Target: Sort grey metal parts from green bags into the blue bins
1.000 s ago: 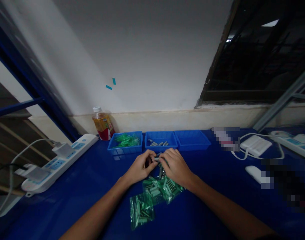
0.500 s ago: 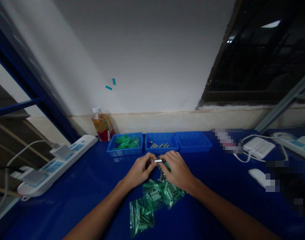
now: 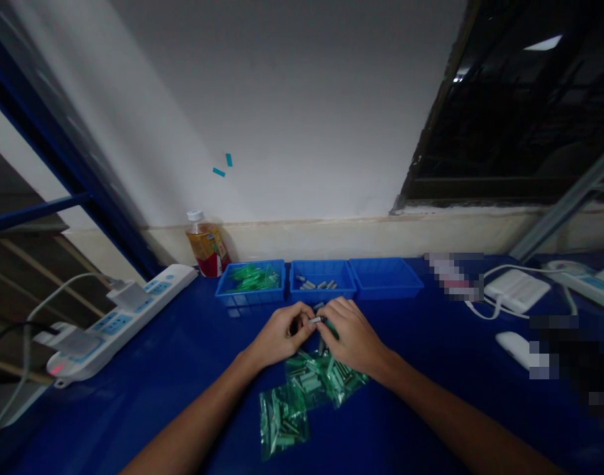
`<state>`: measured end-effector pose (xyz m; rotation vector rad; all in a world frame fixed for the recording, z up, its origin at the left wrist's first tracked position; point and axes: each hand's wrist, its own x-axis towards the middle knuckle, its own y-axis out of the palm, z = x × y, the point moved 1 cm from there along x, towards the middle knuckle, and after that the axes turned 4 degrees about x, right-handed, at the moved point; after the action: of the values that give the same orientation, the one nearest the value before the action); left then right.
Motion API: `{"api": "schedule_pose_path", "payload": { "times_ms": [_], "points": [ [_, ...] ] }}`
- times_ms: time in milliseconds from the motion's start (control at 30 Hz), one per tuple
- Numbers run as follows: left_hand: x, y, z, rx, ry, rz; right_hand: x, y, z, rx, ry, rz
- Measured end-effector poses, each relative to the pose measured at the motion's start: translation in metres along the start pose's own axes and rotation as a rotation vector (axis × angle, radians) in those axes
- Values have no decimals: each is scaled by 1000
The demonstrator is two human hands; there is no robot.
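Observation:
Between my two hands is a small silvery metal piece (image 3: pixel 315 320), bar-like and slightly tilted. My left hand (image 3: pixel 284 332) pinches its left end between thumb and fingers. On its right end, my right hand (image 3: pixel 350 333) closes its thumb and fingertips. Part of something green shows under the right palm, mostly hidden. Below the hands lie several green clear bags (image 3: pixel 309 381) filled with small metal pieces, the nearest bag (image 3: pixel 283 422) lying toward me. A few loose metal pieces (image 3: pixel 323 348) are partly covered by the right hand.
Along the wall stand three blue trays: one with green bags (image 3: pixel 255 278), one with several metal pieces (image 3: pixel 317 285), and a right-hand tray (image 3: pixel 385 277). A drink bottle (image 3: pixel 207 247) is behind them. Power strip (image 3: pixel 118 323) lies left; white adapter (image 3: pixel 517 290) and mouse (image 3: pixel 517 348) lie right.
The metal piece has turned in my fingers, from nearly level to tilted, showing a darker right end. Both hands stay in nearly the same place; the camera view has shifted slightly.

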<state>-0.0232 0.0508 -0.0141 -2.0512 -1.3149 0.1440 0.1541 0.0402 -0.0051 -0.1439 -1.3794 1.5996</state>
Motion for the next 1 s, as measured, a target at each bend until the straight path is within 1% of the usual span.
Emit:
{"api": "schedule_pose_path", "payload": {
  "times_ms": [200, 367, 533, 700, 833, 1000],
  "points": [
    [-1, 1, 1, -13, 5, 6, -1, 2, -2, 5, 8, -27],
    [-2, 3, 4, 38, -4, -6, -1, 6, -5, 5, 13, -34],
    [-2, 1, 4, 47, -4, -54, -1, 4, -3, 22, 19, -80],
    [-2, 0, 2, 53, -12, -48, -1, 4, -2, 41, -13, -57],
    [-3, -1, -1, 73, -27, -48, -1, 5, -3, 47, -8, -60],
    [-5, 0, -1, 46, 13, -36, -1, 5, -3, 62, -10, -69]
  ]
}}
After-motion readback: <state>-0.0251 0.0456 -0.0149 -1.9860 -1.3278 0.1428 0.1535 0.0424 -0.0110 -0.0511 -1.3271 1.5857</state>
